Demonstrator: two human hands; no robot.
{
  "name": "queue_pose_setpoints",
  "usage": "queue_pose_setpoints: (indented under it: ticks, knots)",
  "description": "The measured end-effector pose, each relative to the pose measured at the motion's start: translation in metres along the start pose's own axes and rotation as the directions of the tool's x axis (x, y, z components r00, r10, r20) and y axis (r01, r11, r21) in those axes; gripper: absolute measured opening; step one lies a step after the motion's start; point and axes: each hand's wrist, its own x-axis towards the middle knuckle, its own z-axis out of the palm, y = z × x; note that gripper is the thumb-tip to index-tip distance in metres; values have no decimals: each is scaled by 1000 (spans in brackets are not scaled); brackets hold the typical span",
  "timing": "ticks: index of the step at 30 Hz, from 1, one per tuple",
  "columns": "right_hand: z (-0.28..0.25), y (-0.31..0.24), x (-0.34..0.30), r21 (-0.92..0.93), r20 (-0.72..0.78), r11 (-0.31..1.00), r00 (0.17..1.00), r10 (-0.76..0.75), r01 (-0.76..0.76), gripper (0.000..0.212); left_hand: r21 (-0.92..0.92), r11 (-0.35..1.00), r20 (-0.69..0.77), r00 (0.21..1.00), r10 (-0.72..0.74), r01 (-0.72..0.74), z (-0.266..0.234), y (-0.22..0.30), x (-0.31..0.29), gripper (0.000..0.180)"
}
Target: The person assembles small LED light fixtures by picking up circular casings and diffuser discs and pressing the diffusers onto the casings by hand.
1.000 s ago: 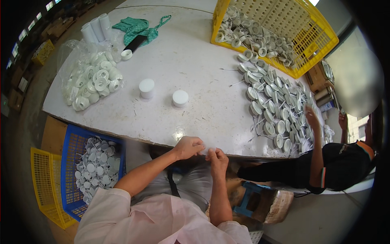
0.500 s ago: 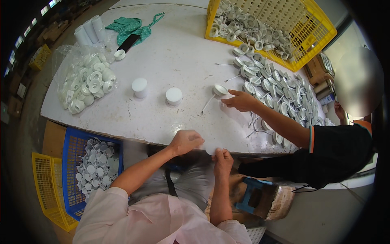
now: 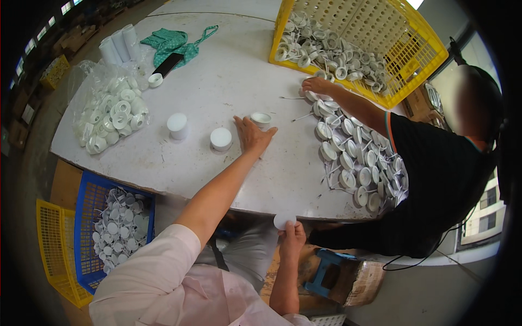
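My right hand pinches a thin round white disc by its edge, just off the table's front edge. Stretched across the table, my left hand has its fingers and thumb spread on the near side of a white round lamp housing. I cannot tell whether the fingers touch it. Left of that hand stands a short stack of white discs, and a second, taller-looking white stack stands further left.
Many wired housings cover the table's right side, by a co-worker's hand. Behind is a tipped yellow crate of housings. A bag of white rings, a phone and green cloth lie left. A blue crate stands below.
My left hand has reached forward from the table edge to the housing and spread its fingers. The housing now stands further left. The co-worker's hand has drawn back towards the yellow crate.
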Motion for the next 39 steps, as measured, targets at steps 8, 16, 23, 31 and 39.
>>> queue_pose_setpoints:
  ticks: [8,16,23,31,39]
  knots:
    - [-5,-17,-7,-88,-41,996,999,25,-29,8,47,999,-58,998,27,-24,8,0,28,94]
    - [20,-67,17,41,-119,997,991,-62,67,7,-503,774,29,887,461,-386,-40,-11,-72,85]
    - [65,-65,28,-16,53,995,994,-92,93,20,-542,719,115,810,575,-434,-75,-46,-146,82]
    - [85,-36,13,-119,85,991,995,-46,56,31,-633,741,379,746,548,-223,-96,-78,-159,84]
    - [96,-33,5,-115,104,992,994,-31,43,31,-756,643,389,703,595,-126,-106,-90,-163,72]
